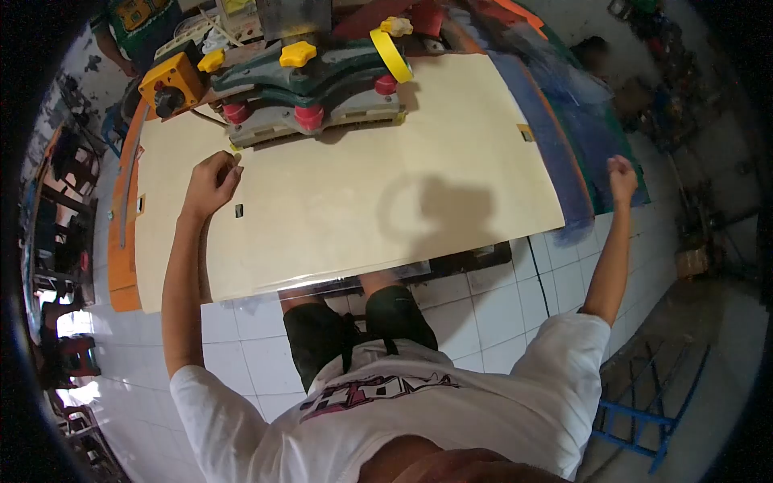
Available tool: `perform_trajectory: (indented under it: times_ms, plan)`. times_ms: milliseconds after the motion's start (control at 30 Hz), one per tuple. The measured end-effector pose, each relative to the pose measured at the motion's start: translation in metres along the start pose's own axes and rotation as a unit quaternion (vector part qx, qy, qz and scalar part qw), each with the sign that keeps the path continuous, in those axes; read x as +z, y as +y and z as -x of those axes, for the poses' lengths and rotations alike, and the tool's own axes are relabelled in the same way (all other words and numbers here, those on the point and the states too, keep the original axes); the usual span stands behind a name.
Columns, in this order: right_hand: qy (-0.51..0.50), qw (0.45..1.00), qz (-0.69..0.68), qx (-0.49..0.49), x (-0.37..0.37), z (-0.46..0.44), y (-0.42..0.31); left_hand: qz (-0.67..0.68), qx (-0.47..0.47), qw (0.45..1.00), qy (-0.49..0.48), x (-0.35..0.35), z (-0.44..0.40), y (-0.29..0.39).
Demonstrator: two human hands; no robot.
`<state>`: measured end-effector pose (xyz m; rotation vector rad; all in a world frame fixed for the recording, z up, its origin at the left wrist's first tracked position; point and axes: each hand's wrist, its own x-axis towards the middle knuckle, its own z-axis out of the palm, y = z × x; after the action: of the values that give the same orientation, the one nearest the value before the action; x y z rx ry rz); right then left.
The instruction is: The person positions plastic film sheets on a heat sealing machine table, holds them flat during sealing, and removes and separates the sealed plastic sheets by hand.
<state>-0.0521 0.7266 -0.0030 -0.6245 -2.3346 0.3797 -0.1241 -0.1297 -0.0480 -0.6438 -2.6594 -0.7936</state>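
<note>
My left hand (213,185) is closed, thumb against curled fingers, over the left part of a pale cream board (338,205). Whatever may be between its fingertips is too small to make out. Just right of it, a small dark tab (239,211) lies on the board. My right hand (622,181) is out to the right, fingers closed, at the edge of a dark blue and green sheet (609,157). Whether it grips this sheet is unclear. Beyond the left hand stands a green and grey press head (310,97) with yellow knobs and red parts.
A yellow control box (171,84) with a black knob sits left of the press head. A yellow tape roll (390,56) hangs at its right end. Blurred bluish film (547,76) covers the right side. A blue metal frame (644,419) stands on the tiled floor. Another person (141,28) is at upper left.
</note>
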Motion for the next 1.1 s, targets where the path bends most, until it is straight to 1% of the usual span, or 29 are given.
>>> perform_trajectory:
  times_ms: [33, 67, 100, 133, 200, 233, 267, 333, 367, 400, 467, 500, 533, 600, 633, 700, 767, 800, 833, 867, 900, 933, 967, 1000, 1033, 1100]
  plan:
    - [-0.138, 0.984, -0.114, -0.021, 0.000, 0.016, -0.019, 0.001, -0.002, 1.000, -0.002, 0.001, 0.001, 0.000]
    - [-0.188, 0.978, -0.074, -0.053, 0.009, 0.027, -0.031, -0.001, 0.001, 1.000, -0.004, 0.000, 0.001, 0.000]
    - [-0.218, 0.975, 0.014, -0.044, 0.011, 0.038, -0.047, -0.004, 0.004, 1.000, -0.004, -0.001, 0.000, 0.000]
    - [-0.219, 0.975, 0.012, -0.046, 0.005, 0.048, -0.069, -0.006, 0.002, 1.000, -0.003, -0.001, 0.000, 0.000]
    - [-0.290, 0.944, 0.155, -0.012, -0.011, 0.061, -0.109, 0.005, -0.006, 1.000, 0.006, -0.001, 0.002, 0.001]
    - [-0.384, 0.912, 0.142, -0.008, -0.005, 0.049, -0.102, 0.021, -0.016, 1.000, -0.002, -0.002, 0.003, 0.000]
    - [-0.384, 0.913, 0.137, -0.014, -0.001, 0.050, -0.106, 0.038, 0.003, 0.999, 0.015, 0.002, 0.004, -0.004]
    - [-0.365, 0.922, 0.121, -0.038, 0.000, 0.058, -0.118, 0.034, 0.007, 0.999, 0.013, -0.001, 0.004, -0.003]
    - [-0.355, 0.920, 0.154, -0.058, 0.015, 0.057, -0.106, 0.041, 0.016, 0.999, 0.026, -0.002, 0.004, 0.001]
    - [-0.355, 0.920, 0.153, -0.064, 0.015, 0.060, -0.111, 0.038, 0.011, 0.999, 0.030, -0.002, 0.007, 0.001]
    - [-0.350, 0.927, 0.135, -0.029, 0.013, 0.068, -0.117, 0.050, 0.008, 0.998, 0.034, 0.000, 0.006, -0.003]
    - [-0.361, 0.927, 0.101, -0.030, 0.006, 0.071, -0.123, 0.031, 0.007, 0.999, 0.023, -0.002, 0.005, -0.003]
    - [-0.361, 0.927, 0.099, -0.033, 0.009, 0.069, -0.117, 0.029, 0.006, 0.999, 0.025, -0.003, 0.006, -0.002]
    - [-0.353, 0.933, 0.031, 0.069, 0.020, 0.054, -0.091, 0.039, -0.001, 0.999, 0.019, -0.004, 0.006, -0.002]
    - [-0.353, 0.933, 0.031, 0.064, 0.022, 0.049, -0.080, 0.035, 0.015, 0.999, 0.028, -0.002, 0.006, -0.007]
    - [-0.321, 0.941, 0.095, 0.050, 0.022, 0.043, -0.062, 0.042, 0.005, 0.999, 0.029, -0.005, 0.007, -0.004]
    - [-0.306, 0.946, 0.103, 0.028, 0.023, 0.039, -0.053, 0.055, -0.019, 0.998, 0.013, -0.009, 0.007, 0.000]
    - [-0.290, 0.951, 0.110, 0.013, 0.021, 0.039, -0.059, 0.056, -0.021, 0.998, 0.015, -0.008, 0.007, -0.001]
    - [-0.290, 0.950, 0.111, 0.011, 0.020, 0.039, -0.065, 0.049, -0.004, 0.999, 0.019, -0.007, 0.006, -0.004]
    - [-0.296, 0.946, 0.124, 0.034, 0.017, 0.038, -0.070, 0.043, 0.014, 0.999, 0.023, -0.006, 0.006, -0.006]
    - [-0.302, 0.942, 0.138, 0.056, 0.014, 0.038, -0.075, 0.045, 0.012, 0.999, 0.023, -0.006, 0.006, -0.006]
    - [-0.302, 0.941, 0.140, 0.055, 0.021, 0.034, -0.062, 0.032, 0.013, 0.999, 0.025, -0.007, 0.006, -0.005]
    - [-0.246, 0.959, 0.143, 0.001, 0.038, 0.023, -0.027, 0.019, 0.015, 0.999, 0.027, -0.007, 0.006, -0.004]
    - [-0.188, 0.970, 0.145, -0.052, 0.040, 0.022, -0.025, 0.021, 0.012, 0.999, 0.028, -0.007, 0.006, -0.004]
    - [-0.189, 0.970, 0.146, -0.055, 0.041, 0.020, -0.022, 0.022, 0.012, 0.999, 0.026, -0.008, 0.007, -0.003]
    - [-0.141, 0.987, 0.078, -0.011, 0.042, 0.022, -0.028, 0.023, 0.009, 0.999, 0.027, -0.008, 0.008, -0.005]
